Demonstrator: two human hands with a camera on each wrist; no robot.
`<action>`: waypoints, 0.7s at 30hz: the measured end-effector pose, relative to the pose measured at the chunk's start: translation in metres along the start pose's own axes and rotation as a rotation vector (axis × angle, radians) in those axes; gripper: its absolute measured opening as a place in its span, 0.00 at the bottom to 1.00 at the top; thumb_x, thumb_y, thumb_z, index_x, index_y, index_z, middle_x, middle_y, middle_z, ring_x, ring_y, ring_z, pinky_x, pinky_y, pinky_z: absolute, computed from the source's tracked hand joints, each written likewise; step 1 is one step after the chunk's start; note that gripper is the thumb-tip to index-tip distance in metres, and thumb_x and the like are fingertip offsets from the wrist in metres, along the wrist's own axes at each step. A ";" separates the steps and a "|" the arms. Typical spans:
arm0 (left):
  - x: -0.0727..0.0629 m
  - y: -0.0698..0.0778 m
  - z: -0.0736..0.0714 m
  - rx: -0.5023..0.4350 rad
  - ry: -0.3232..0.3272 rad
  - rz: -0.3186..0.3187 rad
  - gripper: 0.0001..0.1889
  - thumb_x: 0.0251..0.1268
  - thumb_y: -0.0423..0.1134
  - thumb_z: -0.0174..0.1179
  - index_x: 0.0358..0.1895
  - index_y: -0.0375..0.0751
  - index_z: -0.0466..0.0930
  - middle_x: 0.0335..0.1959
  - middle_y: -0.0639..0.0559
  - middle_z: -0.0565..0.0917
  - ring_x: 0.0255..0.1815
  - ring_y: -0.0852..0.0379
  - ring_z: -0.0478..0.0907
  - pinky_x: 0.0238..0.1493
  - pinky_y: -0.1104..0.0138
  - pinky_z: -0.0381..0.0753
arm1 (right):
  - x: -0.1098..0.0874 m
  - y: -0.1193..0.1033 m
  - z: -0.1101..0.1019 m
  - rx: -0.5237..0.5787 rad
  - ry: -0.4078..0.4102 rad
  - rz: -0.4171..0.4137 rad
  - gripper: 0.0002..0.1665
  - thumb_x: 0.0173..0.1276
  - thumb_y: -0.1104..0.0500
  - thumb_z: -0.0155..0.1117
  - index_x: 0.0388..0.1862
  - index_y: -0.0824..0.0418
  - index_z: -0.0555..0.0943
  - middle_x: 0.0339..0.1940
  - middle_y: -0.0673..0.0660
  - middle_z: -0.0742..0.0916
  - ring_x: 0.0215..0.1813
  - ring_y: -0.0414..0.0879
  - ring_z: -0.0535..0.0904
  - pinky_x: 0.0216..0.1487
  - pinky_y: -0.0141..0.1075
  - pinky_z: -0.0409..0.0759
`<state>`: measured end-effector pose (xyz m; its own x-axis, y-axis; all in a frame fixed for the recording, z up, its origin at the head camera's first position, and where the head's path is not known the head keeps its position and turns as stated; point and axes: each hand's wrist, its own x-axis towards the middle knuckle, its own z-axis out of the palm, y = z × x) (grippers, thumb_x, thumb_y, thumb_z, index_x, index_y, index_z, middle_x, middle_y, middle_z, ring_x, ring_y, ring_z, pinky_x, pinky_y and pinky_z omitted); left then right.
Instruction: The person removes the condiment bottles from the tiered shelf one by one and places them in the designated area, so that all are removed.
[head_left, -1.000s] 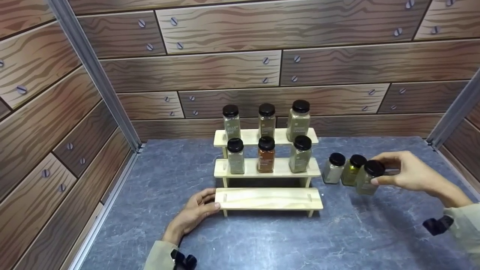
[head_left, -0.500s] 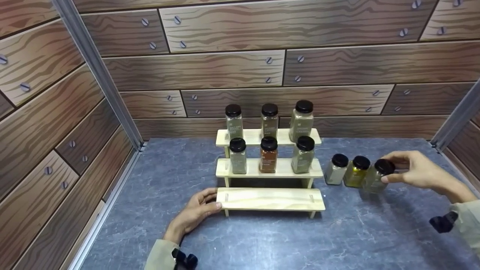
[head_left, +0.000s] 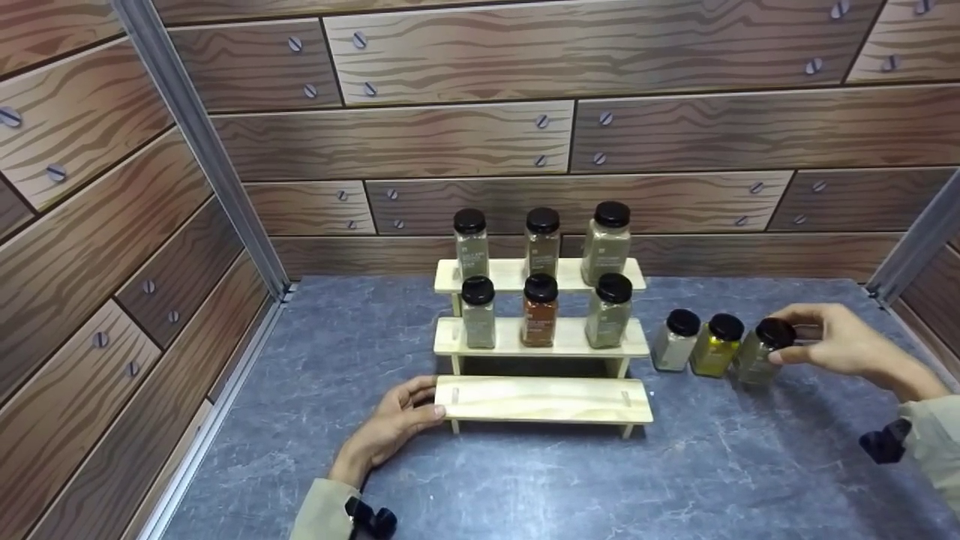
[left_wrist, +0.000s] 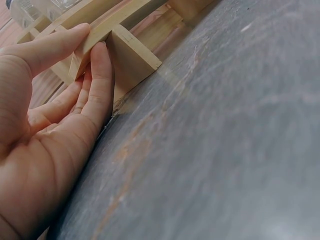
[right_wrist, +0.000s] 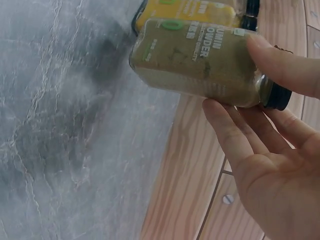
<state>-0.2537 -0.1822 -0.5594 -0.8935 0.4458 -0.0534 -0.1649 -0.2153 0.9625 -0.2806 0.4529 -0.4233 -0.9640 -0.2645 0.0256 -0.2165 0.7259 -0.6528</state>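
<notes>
A three-tier wooden spice rack (head_left: 544, 400) stands mid-table. My left hand (head_left: 390, 420) pinches the left end of its lowest tier, thumb on top and fingers underneath, as the left wrist view shows. In my right hand (head_left: 851, 343) is a spice jar (head_left: 756, 364) with a black cap, held near the top between thumb and fingers. The right wrist view reads "cumin powder" on this jar (right_wrist: 192, 62) of brownish-green powder. Just left of it stand a jar of yellow powder (head_left: 716, 352) and a jar of whitish contents (head_left: 673, 349).
On the middle tier stand a pale jar (head_left: 478, 322), a reddish-orange jar (head_left: 540, 319) and a greenish jar (head_left: 607, 321). Three more jars stand on the top tier (head_left: 506, 276). Wood-patterned walls (head_left: 450, 142) border the blue-grey table (head_left: 525, 487) at the back and sides.
My right hand has moved slightly right and down with the cumin jar, which now stands in line beside the yellow one. The left hand keeps its hold on the rack.
</notes>
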 end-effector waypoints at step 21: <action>0.001 -0.001 0.000 -0.005 0.000 0.007 0.37 0.69 0.26 0.66 0.77 0.20 0.60 0.67 0.36 0.76 0.58 0.50 0.84 0.66 0.61 0.87 | 0.014 0.020 0.006 0.026 -0.024 0.067 0.40 0.62 0.60 0.81 0.68 0.77 0.75 0.63 0.77 0.83 0.53 0.33 0.84 0.51 0.23 0.86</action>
<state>-0.2543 -0.1820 -0.5600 -0.8947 0.4442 -0.0464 -0.1605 -0.2227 0.9616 -0.2978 0.4599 -0.4403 -0.9721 -0.2318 -0.0368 -0.1477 0.7260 -0.6717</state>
